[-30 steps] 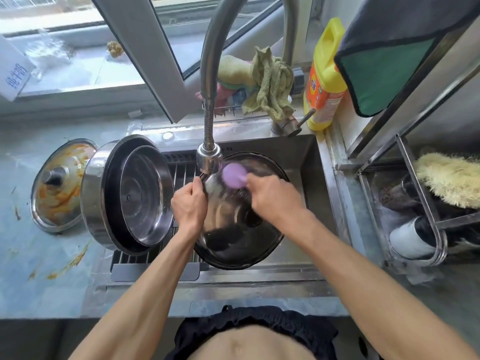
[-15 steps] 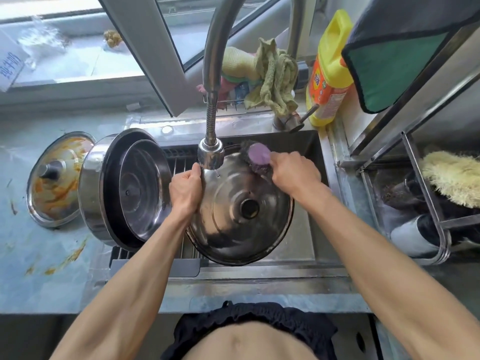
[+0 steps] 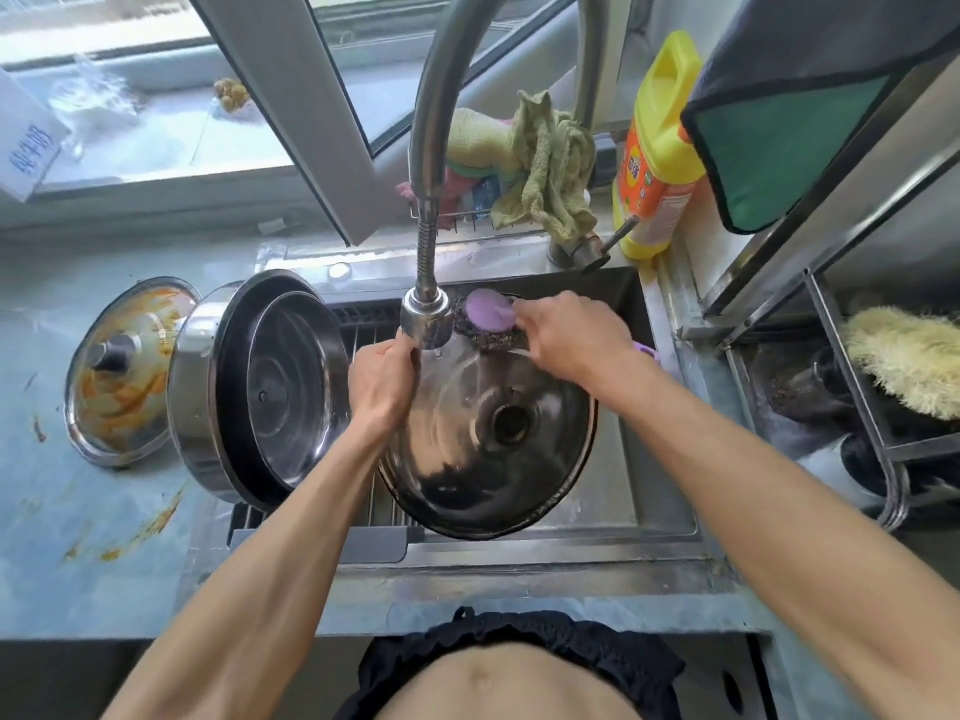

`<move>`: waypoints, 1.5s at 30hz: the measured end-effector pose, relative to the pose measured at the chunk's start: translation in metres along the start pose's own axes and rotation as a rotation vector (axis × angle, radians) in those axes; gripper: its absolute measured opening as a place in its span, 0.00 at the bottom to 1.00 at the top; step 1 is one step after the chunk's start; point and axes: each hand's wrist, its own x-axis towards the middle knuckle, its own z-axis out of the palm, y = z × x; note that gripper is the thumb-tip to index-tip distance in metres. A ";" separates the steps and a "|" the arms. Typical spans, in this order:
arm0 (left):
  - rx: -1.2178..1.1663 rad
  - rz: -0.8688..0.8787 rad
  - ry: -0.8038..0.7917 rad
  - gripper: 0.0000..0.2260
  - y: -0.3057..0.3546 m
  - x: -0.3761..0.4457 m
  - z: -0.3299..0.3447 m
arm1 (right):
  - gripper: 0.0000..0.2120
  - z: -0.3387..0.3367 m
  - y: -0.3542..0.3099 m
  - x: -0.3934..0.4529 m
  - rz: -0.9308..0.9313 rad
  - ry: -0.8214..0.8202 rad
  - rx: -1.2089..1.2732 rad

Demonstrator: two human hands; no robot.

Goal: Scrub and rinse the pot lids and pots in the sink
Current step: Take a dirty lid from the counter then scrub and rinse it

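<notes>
Beneath a sunlit window, the steel sink holds a large pot lid tilted under the faucet head, its knob facing up. At the lid's left rim the left hand curls tight around the edge, and at its far rim the right hand pinches a purple-handled scrubber pressed on the metal. Left of the lid a pot lies tipped on the drain rack, with a sauce-smeared lid on the counter beyond it.
</notes>
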 end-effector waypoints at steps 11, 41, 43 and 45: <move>-0.319 -0.304 0.051 0.22 -0.009 0.006 0.014 | 0.14 0.008 -0.012 0.001 0.128 -0.010 -0.037; -0.932 -0.700 0.252 0.18 -0.023 -0.035 0.030 | 0.15 0.071 -0.045 -0.101 0.114 0.008 0.143; -0.963 -0.733 0.245 0.16 -0.023 -0.038 0.030 | 0.15 0.071 -0.033 -0.104 0.290 0.047 0.161; -0.959 -0.733 0.232 0.16 -0.018 -0.043 0.031 | 0.15 0.080 -0.045 -0.114 0.196 0.023 0.157</move>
